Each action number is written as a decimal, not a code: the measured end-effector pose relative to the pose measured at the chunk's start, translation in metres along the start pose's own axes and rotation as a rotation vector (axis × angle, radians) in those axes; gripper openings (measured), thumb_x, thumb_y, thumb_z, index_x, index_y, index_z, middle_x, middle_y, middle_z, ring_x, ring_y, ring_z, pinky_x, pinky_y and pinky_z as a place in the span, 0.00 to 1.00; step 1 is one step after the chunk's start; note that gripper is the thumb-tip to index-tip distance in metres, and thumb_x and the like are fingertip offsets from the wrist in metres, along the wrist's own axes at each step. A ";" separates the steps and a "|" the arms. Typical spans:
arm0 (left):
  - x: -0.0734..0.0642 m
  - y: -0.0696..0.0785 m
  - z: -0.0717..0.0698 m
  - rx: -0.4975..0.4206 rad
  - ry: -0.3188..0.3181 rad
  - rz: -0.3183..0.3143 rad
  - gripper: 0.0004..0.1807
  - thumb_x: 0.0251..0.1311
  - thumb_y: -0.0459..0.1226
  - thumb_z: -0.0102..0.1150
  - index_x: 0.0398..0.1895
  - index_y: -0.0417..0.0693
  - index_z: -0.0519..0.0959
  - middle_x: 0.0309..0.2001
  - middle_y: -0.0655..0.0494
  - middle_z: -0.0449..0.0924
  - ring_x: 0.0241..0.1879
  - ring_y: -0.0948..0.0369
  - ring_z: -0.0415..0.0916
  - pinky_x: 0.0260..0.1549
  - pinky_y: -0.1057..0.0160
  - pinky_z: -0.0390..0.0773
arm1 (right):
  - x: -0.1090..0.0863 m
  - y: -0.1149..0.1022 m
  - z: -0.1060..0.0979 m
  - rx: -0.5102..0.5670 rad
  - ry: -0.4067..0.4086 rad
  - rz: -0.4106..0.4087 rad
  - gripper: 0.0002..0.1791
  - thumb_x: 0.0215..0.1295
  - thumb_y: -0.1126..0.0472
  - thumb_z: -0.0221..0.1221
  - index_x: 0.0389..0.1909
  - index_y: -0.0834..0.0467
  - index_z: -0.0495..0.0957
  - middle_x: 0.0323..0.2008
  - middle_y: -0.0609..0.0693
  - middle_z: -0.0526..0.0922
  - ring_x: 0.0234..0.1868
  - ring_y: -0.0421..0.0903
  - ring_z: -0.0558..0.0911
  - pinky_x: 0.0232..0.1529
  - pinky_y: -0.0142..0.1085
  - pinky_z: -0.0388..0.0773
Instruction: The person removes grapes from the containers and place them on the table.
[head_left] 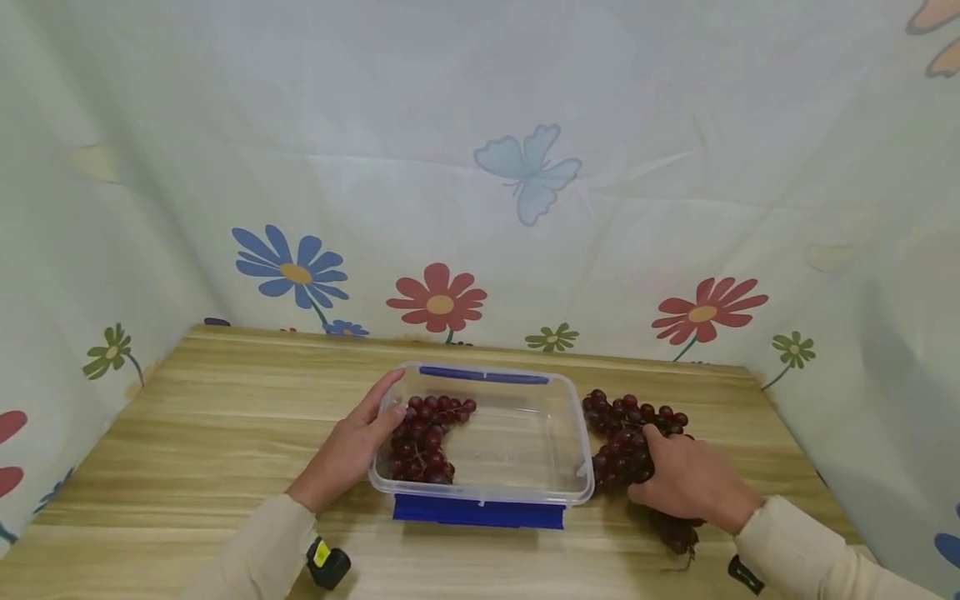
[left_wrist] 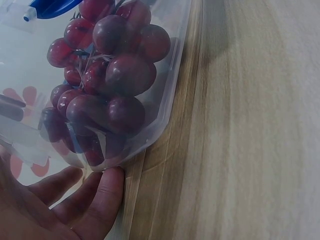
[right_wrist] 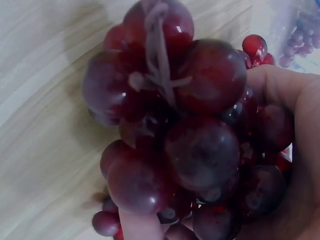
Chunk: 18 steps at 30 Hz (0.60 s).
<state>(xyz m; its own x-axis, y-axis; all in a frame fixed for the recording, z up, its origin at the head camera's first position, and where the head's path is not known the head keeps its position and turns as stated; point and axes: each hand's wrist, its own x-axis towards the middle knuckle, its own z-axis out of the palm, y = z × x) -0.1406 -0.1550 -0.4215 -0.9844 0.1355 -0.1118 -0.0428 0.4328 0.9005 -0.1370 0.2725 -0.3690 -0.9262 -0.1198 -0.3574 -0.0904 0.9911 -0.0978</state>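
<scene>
A clear plastic food container [head_left: 517, 442] with blue side latches stands lidless on the table. One bunch of dark red grapes [head_left: 420, 442] lies inside, against its left wall. My left hand [head_left: 345, 454] grips the container's left side, thumb at the rim and the other fingers outside, low by the corner in the left wrist view. To the right of the container, my right hand [head_left: 693, 483] holds a bunch of red grapes [right_wrist: 200, 150], its fingers around the berries. A stem shows at the near end of that bunch, and more grapes [head_left: 630, 408] lie just beyond the hand.
The wood-grain table [head_left: 225, 417] is enclosed by a pale curtain [head_left: 360, 125] printed with flowers and a butterfly. A blue latch [head_left: 480, 511] hangs outward from the container's near side. Black wrist devices show at the left cuff [head_left: 327, 565] and right cuff [head_left: 745, 575].
</scene>
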 end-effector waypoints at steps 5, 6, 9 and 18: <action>0.000 0.001 0.000 0.001 0.002 -0.001 0.29 0.81 0.57 0.40 0.81 0.84 0.50 0.85 0.54 0.48 0.84 0.43 0.48 0.77 0.30 0.52 | 0.006 0.006 0.002 0.008 0.044 0.009 0.55 0.58 0.43 0.69 0.75 0.73 0.58 0.21 0.49 0.78 0.20 0.46 0.78 0.23 0.40 0.73; 0.000 0.001 0.000 0.001 0.003 -0.001 0.29 0.81 0.57 0.40 0.81 0.85 0.50 0.85 0.54 0.48 0.83 0.43 0.48 0.77 0.30 0.52 | 0.007 0.007 0.002 0.008 0.052 0.008 0.54 0.58 0.43 0.69 0.74 0.73 0.58 0.21 0.49 0.78 0.20 0.46 0.78 0.23 0.40 0.73; 0.000 0.001 0.000 0.000 0.002 0.001 0.29 0.81 0.57 0.40 0.81 0.85 0.50 0.85 0.53 0.49 0.83 0.43 0.49 0.77 0.30 0.52 | 0.008 0.007 0.003 -0.010 0.073 -0.005 0.52 0.57 0.43 0.70 0.72 0.72 0.61 0.23 0.51 0.79 0.22 0.47 0.79 0.23 0.41 0.75; 0.001 0.000 0.000 0.017 0.001 0.004 0.29 0.82 0.56 0.39 0.82 0.83 0.49 0.86 0.55 0.47 0.84 0.42 0.46 0.77 0.29 0.50 | 0.007 0.006 0.007 -0.078 0.057 -0.076 0.51 0.59 0.41 0.71 0.73 0.69 0.64 0.22 0.49 0.80 0.22 0.45 0.79 0.22 0.41 0.75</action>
<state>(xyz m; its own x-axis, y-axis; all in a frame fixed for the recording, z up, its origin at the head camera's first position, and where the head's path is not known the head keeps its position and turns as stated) -0.1417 -0.1546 -0.4221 -0.9848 0.1362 -0.1079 -0.0361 0.4473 0.8937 -0.1413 0.2774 -0.3781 -0.9347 -0.1939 -0.2977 -0.1877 0.9810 -0.0496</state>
